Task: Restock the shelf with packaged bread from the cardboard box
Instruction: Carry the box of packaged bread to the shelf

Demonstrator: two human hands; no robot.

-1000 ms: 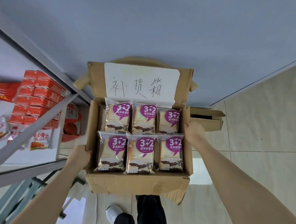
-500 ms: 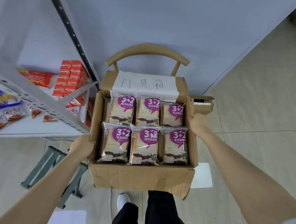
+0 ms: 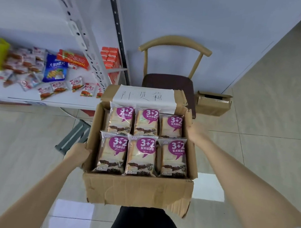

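Observation:
I carry an open cardboard box (image 3: 138, 191) in front of my body. Inside lie several packaged breads (image 3: 141, 155) with purple "3+2" labels, in two rows of three. A white handwritten paper label (image 3: 144, 97) covers the far flap. My left hand (image 3: 78, 152) grips the box's left wall near the front corner. My right hand (image 3: 196, 133) holds the right wall further back; its fingers are blurred. The white shelf (image 3: 37, 97) stands to the left, with several snack packets on it.
A wooden chair (image 3: 169, 80) with a dark seat stands just beyond the box, against the wall. A small open cardboard box (image 3: 213, 103) sits on the floor to its right. A grey step stool (image 3: 74, 136) lies below the shelf. Tiled floor spreads right and left.
The view has tilted and pulled back: the chair seat and the shelf top with snacks have come into view. Both hands keep their hold on the box.

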